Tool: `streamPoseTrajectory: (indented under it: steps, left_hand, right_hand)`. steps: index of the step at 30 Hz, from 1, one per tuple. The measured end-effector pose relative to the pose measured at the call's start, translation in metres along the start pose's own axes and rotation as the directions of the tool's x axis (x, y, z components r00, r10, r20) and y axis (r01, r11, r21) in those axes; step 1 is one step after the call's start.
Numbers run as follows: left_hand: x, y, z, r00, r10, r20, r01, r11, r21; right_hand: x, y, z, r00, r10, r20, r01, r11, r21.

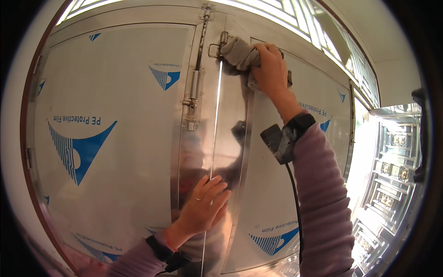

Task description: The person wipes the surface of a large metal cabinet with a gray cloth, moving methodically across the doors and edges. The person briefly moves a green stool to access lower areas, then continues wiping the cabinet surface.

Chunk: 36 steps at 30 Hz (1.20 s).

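Note:
In my right hand (pixel 270 72) is a crumpled grey cloth (pixel 239 53), pressed to the upper part of the right metal door leaf (pixel 268 180). The cloth's left end reaches a small metal latch (pixel 224 37) at that leaf's edge and partly covers it. Lower down, my left hand (pixel 207 202) lies across the narrow bright gap (pixel 217 114) between the two leaves, its fingers slightly apart and holding nothing. A long metal slide bolt (pixel 195 86) runs up the edge of the left door leaf (pixel 121 204).
Printed protective film covers both door panels. Above them is a bright metal grille (pixel 263 10). At the right stands an ornate, shiny metal door panel (pixel 394 166). A black cable (pixel 297 207) hangs from the device (pixel 278 143) strapped to my right wrist.

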State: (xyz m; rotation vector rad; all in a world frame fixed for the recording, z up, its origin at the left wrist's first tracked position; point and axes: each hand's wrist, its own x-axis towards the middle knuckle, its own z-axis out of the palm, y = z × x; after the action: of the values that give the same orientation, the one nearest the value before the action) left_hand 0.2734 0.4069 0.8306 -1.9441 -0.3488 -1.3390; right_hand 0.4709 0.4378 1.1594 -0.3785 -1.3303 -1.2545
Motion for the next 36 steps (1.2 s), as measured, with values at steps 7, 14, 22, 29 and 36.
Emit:
streamPoseTrajectory:
  steps: [7,14,22,29,36]
  left_hand:
    - [0.000,-0.003,0.000,1.000,0.014,0.000,-0.014,1.000,-0.001]
    - [-0.001,-0.004,-0.001,1.000,0.022,0.006,-0.022,1.000,0.016]
    - [-0.001,-0.006,-0.006,1.000,0.005,-0.001,-0.005,1.000,-0.013]
    - [-0.002,-0.010,-0.006,0.999,0.016,0.032,-0.015,1.000,-0.021]
    - [-0.001,-0.007,-0.007,0.999,-0.028,-0.026,0.025,0.995,-0.102]
  right_hand:
    - [0.046,0.003,0.015,0.960,0.275,-0.055,-0.274,0.961,0.030]
    - [0.140,-0.065,0.040,0.866,0.457,-0.204,-0.393,0.873,0.288]
    - [0.127,-0.078,0.087,0.976,-0.153,0.152,0.168,0.982,-0.086]
    - [0.121,-0.083,0.086,0.971,-0.083,0.222,0.111,0.987,-0.114]
    - [0.073,-0.141,0.041,0.919,0.004,0.395,0.060,0.987,-0.151]
